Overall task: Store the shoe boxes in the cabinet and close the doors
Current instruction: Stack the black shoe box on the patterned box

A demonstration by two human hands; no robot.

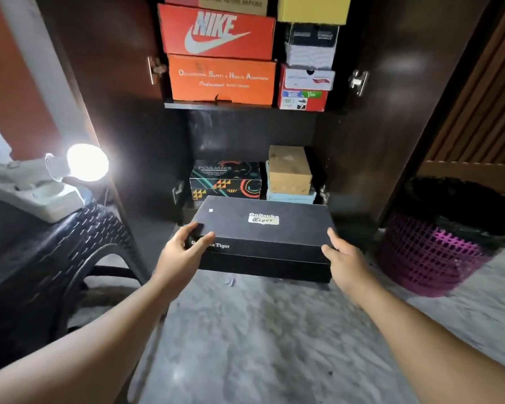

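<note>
Grey mottled flooring (260,330) is seen below both hands, running up to a dark cabinet (391,126) whose two doors stand open beyond the fingertips. Upper shelf, well above the fingers: an orange Nike box (216,32) stacked on an orange safety-shoe box (222,80), with smaller boxes alongside. Lower compartment, just past the fingers: a patterned box (225,180) and a tan box (289,170) set on a pale blue one. A black Onitsuka Tiger box (263,237) is lodged at the cabinet's lower opening; its near left corner is grasped by the left hand (181,255), while the right hand (344,260) is laid against its right end, fingers relaxed. A purple basket (429,258) is placed right of the right hand; a lit lamp (86,162) is placed left of the left hand.
</note>
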